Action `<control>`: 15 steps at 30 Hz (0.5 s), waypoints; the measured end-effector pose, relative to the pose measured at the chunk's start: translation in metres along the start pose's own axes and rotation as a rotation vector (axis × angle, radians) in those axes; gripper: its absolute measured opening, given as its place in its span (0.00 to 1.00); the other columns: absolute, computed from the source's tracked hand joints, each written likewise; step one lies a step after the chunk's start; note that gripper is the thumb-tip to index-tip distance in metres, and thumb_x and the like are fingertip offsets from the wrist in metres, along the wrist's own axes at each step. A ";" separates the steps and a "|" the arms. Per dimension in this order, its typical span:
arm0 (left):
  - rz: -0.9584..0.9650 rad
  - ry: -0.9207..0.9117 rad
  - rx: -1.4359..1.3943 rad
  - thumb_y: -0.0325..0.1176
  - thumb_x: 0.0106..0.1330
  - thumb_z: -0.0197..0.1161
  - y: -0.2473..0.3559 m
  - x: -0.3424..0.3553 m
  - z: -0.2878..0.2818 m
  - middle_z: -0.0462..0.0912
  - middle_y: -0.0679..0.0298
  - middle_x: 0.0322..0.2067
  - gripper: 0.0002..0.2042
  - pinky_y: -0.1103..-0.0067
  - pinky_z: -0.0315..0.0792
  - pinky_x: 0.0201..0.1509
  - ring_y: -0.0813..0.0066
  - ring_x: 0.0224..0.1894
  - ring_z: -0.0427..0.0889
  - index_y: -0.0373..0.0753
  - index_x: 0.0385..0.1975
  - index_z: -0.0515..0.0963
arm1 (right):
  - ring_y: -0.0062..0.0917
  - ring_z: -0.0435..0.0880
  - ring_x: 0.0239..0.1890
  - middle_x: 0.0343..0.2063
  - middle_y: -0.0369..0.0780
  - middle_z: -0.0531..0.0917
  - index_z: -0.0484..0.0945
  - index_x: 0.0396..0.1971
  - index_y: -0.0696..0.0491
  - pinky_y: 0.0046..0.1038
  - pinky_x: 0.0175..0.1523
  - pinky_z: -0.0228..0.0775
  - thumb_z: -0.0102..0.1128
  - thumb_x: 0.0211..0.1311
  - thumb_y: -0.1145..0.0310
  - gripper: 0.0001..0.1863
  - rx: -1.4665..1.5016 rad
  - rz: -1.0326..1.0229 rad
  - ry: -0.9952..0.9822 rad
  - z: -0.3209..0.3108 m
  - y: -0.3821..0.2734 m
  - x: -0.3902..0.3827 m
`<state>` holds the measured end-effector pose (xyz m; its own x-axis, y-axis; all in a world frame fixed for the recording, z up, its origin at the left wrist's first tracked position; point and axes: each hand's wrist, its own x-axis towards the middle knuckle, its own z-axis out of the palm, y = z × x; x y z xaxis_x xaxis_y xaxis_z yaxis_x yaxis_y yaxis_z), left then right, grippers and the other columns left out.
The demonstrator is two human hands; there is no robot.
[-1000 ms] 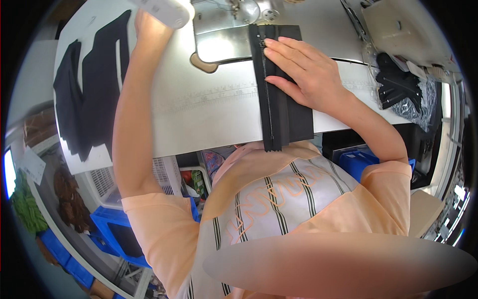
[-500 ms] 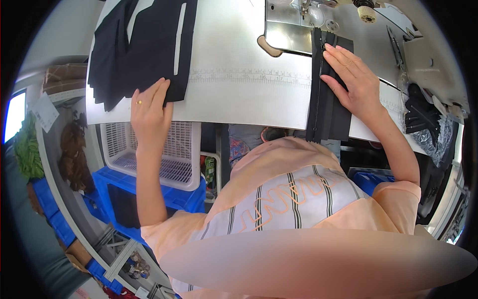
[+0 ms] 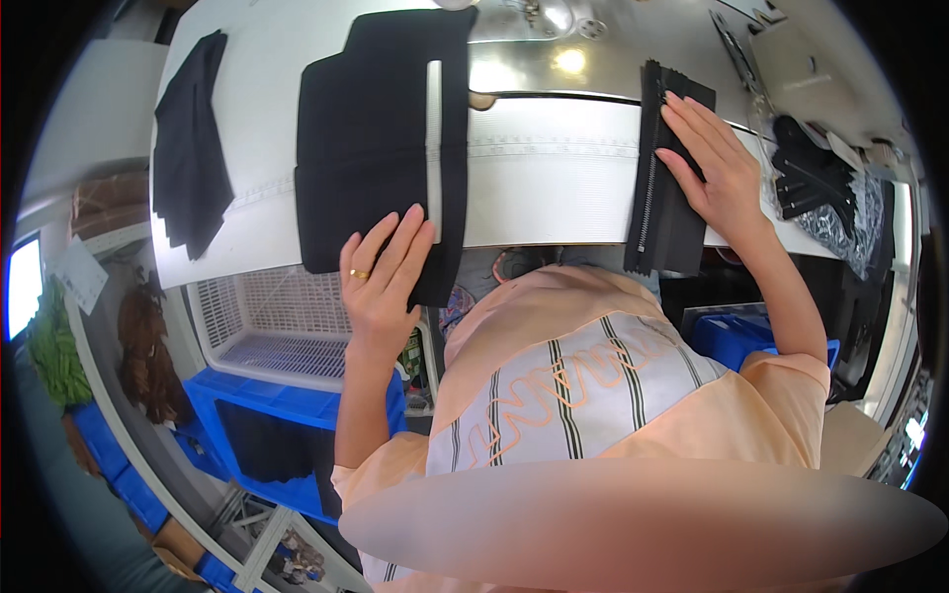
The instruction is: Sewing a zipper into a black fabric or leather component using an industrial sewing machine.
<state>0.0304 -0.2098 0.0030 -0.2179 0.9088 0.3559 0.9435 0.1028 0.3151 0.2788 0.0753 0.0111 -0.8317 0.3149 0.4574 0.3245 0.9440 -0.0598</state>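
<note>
My left hand [image 3: 384, 277] grips a black fabric piece [image 3: 356, 148] with a white strip [image 3: 433, 148] along its right side; the fingers lie on its front part and the thumb is hidden. That piece hangs past the table's front edge. On the right, my right hand [image 3: 717, 168] rests open, fingers stretched over a black zippered strip [image 3: 649, 208] with a metal zip. Further left on the white table [image 3: 554, 198] lie other dark fabric pieces [image 3: 188, 148]. The metal sewing machine bed [image 3: 643, 49] is behind them.
Black zippers [image 3: 811, 168] lie on crumpled plastic at the right. Below the table's left part sit a white mesh basket [image 3: 257, 326] and a blue crate [image 3: 217, 405]. Another blue bin [image 3: 727, 336] is below the right part. Brown and green cloth [image 3: 148, 356] is at the left.
My left hand has come down from the upper left and drawn a black fabric piece rightward, apart from the others. The zippered strip, under my right hand, now lies further right in view.
</note>
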 end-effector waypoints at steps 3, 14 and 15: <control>0.059 -0.072 0.047 0.20 0.52 0.58 0.018 0.000 -0.006 0.82 0.62 0.50 0.19 0.64 0.59 0.65 0.66 0.54 0.78 0.37 0.46 0.81 | 0.31 0.82 0.51 0.49 0.38 0.83 0.81 0.46 0.54 0.28 0.53 0.75 0.71 0.51 0.66 0.21 -0.021 0.010 0.031 0.000 0.001 -0.003; 0.124 0.052 -0.010 0.23 0.56 0.61 0.076 0.036 0.028 0.83 0.58 0.47 0.12 0.72 0.71 0.53 0.66 0.50 0.81 0.34 0.41 0.82 | 0.28 0.82 0.50 0.49 0.35 0.83 0.82 0.45 0.52 0.26 0.50 0.77 0.69 0.53 0.62 0.19 -0.037 0.010 0.061 0.004 0.005 -0.008; 0.125 0.052 -0.013 0.23 0.56 0.61 0.076 0.039 0.032 0.83 0.58 0.47 0.12 0.72 0.71 0.53 0.66 0.50 0.81 0.34 0.41 0.82 | 0.28 0.82 0.50 0.49 0.35 0.83 0.82 0.45 0.52 0.26 0.50 0.77 0.69 0.53 0.62 0.19 -0.038 0.009 0.063 0.004 0.005 -0.008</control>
<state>0.1020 -0.1532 0.0128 -0.1116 0.8920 0.4380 0.9609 -0.0155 0.2764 0.2852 0.0777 0.0037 -0.7990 0.3149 0.5123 0.3491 0.9366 -0.0312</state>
